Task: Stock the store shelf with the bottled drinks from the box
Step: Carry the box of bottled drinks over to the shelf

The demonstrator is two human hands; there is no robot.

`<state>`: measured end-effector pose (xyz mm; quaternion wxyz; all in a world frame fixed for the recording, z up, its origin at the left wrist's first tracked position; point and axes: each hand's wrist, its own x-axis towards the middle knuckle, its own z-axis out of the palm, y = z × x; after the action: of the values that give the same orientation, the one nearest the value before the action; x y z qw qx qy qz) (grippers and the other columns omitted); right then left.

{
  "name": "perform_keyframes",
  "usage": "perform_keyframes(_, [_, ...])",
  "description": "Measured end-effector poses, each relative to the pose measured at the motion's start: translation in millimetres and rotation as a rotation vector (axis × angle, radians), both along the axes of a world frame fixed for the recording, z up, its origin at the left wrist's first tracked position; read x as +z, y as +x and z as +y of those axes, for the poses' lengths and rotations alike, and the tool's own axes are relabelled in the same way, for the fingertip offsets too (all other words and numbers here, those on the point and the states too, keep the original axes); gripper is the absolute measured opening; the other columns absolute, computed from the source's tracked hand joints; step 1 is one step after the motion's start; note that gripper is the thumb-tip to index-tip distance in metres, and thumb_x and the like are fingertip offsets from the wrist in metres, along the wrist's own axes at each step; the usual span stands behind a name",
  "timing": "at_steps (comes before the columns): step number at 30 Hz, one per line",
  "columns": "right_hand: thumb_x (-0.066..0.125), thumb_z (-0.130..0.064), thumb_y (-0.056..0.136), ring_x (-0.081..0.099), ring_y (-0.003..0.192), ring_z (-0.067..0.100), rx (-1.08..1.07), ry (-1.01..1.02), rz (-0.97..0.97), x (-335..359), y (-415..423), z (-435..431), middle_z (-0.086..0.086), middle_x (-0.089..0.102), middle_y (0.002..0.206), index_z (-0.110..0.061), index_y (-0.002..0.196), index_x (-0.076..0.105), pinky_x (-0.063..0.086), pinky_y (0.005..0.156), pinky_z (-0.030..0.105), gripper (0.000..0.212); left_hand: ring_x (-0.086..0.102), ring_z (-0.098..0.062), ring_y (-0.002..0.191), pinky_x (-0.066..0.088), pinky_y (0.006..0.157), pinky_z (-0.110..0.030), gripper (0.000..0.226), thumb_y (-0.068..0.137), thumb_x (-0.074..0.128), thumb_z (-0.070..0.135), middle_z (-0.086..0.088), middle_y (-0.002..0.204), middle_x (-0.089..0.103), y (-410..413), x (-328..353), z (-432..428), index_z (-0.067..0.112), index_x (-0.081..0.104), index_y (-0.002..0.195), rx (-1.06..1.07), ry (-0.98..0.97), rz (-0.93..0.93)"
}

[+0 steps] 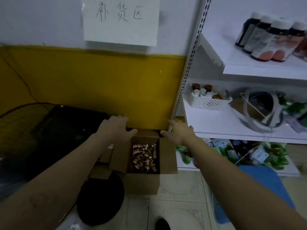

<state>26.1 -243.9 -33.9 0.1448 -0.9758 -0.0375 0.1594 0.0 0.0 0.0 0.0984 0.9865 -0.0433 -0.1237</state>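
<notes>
An open cardboard box (141, 183) stands on the floor against the yellow wall, holding several small brown bottled drinks (144, 157) lying in a heap. My left hand (116, 128) reaches over the box's far left corner, fingers spread and relaxed, holding nothing. My right hand (179, 131) hovers over the far right flap beside the shelf post, fingers extended, empty. The white store shelf (232, 128) rises at the right. Its upper board carries a row of dark bottles with white caps (272, 39).
A white basket of small bottles (207, 100) and a coiled hose sit on the middle board. Green packets fill the bottom board. A black crate (63, 130) and a round black object (101, 200) lie left of the box. A blue item (259, 188) lies at right.
</notes>
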Motion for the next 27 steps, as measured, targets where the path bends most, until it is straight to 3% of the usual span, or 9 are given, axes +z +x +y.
perform_keyframes(5, [0.045,-0.065,0.088,0.036,0.135,0.035,0.046,-0.013,0.073,-22,34,-14,0.009,0.037,0.151,-0.021,0.147,0.033,0.027,0.11,0.059,0.074,0.045,-0.029,0.121,0.042,0.095,-0.043,0.066,0.088,0.045,0.062,-0.008,0.138,0.045,20,-20,-9,0.019,0.042,0.137,0.102,0.037,0.074])
perform_keyframes(13, [0.045,-0.064,0.088,0.038,0.134,0.035,0.096,-0.049,0.193,-71,99,11,0.011,0.042,0.147,-0.022,0.146,0.035,0.032,0.109,0.05,0.072,0.038,-0.03,0.129,0.039,0.1,-0.045,0.074,0.088,0.045,0.061,-0.009,0.145,0.037,79,-87,23,0.018,0.029,0.146,0.133,-0.001,0.23])
perform_keyframes(17, [0.04,-0.056,0.091,0.054,0.114,0.034,0.094,-0.03,0.27,-113,136,34,0.014,0.058,0.123,-0.013,0.121,0.056,0.041,0.101,0.049,0.055,0.039,-0.029,0.128,0.043,0.097,-0.042,0.071,0.089,0.047,0.057,-0.011,0.145,0.037,122,-137,40,0.018,0.03,0.145,0.131,-0.036,0.304])
perform_keyframes(19, [0.042,-0.05,0.093,0.056,0.11,0.032,0.051,0.01,0.305,-145,146,46,0.014,0.061,0.116,-0.009,0.114,0.058,0.041,0.1,0.048,0.049,0.045,-0.027,0.124,0.045,0.094,-0.04,0.068,0.088,0.049,0.055,-0.009,0.142,0.041,142,-164,46,0.018,0.033,0.143,0.158,-0.07,0.361])
perform_keyframes(23, [0.046,-0.053,0.091,0.052,0.12,0.035,-0.125,0.105,0.379,-194,161,64,0.013,0.056,0.129,-0.012,0.134,0.048,0.04,0.101,0.051,0.059,0.048,-0.029,0.12,0.044,0.089,-0.033,0.063,0.09,0.051,0.05,-0.013,0.138,0.046,174,-212,49,0.011,0.038,0.139,0.227,-0.14,0.433])
perform_keyframes(27, [0.051,-0.047,0.092,0.056,0.11,0.032,-0.157,0.159,0.407,-236,180,75,0.018,0.057,0.129,-0.007,0.145,0.036,0.048,0.092,0.043,0.068,0.05,-0.03,0.117,0.042,0.081,-0.028,0.052,0.09,0.053,0.045,-0.012,0.128,0.052,195,-261,53,0.011,0.046,0.13,0.262,-0.21,0.493])
